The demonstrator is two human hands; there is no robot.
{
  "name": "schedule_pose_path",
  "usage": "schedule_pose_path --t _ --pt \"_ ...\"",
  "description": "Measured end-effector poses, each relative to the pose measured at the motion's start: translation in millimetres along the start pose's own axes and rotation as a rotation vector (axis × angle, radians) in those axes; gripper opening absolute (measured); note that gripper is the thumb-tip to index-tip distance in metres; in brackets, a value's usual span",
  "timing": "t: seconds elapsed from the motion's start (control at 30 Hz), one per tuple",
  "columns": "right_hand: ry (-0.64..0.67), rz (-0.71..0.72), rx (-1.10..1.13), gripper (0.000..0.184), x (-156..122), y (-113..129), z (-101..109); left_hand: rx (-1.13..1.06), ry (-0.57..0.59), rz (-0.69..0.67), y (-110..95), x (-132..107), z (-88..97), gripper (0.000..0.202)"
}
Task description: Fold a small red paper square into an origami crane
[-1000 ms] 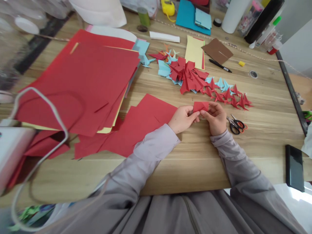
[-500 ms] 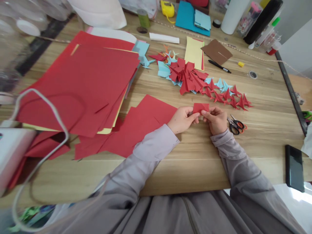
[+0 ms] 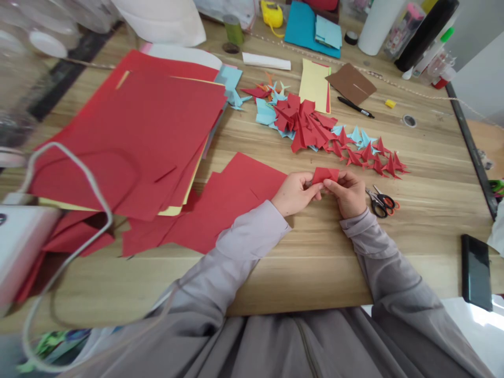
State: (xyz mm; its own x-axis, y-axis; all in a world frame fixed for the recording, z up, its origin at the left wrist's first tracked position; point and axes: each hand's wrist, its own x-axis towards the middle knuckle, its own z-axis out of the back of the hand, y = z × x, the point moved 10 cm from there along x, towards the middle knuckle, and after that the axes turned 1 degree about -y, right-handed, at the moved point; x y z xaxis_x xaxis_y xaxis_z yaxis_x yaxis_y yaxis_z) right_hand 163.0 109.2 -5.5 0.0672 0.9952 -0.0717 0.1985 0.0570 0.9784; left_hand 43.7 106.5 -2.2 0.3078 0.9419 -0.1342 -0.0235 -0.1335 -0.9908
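A small folded piece of red paper (image 3: 325, 174) is held between my two hands, a little above the wooden table. My left hand (image 3: 296, 193) pinches its left lower edge with thumb and fingers. On the other side my right hand (image 3: 348, 193) grips it, the thumb lying across the lower front. Beyond my hands lie a heap of red folded pieces (image 3: 302, 122) and a spread of small pointed red folded pieces (image 3: 368, 153), with light blue ones (image 3: 360, 137) among them. Scissors (image 3: 381, 202) with black and orange handles rest just right of my right hand.
Large red sheets (image 3: 157, 131) are stacked at the left, with loose red sheets (image 3: 232, 205) nearer me. A white cable (image 3: 88, 176) loops over the left corner. At the back are yellow paper (image 3: 313, 84), brown paper (image 3: 352, 84) and a pen (image 3: 355, 107). A phone (image 3: 476, 270) lies far right.
The folded red paper has tilted slightly in my fingers, and my right thumb has shifted a little to the left over it. Both hands keep their hold.
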Motion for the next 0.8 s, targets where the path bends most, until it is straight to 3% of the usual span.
schedule_pose_path --t 0.37,0.8 --pt "-0.045 -0.010 0.004 0.032 0.3 -2.2 5.1 -0.019 -0.017 -0.042 -3.5 -2.1 -0.1 0.013" --pt "-0.050 -0.025 0.004 0.034 1.2 -2.7 4.7 -0.115 0.010 0.052 4.6 -0.6 -2.1 0.013"
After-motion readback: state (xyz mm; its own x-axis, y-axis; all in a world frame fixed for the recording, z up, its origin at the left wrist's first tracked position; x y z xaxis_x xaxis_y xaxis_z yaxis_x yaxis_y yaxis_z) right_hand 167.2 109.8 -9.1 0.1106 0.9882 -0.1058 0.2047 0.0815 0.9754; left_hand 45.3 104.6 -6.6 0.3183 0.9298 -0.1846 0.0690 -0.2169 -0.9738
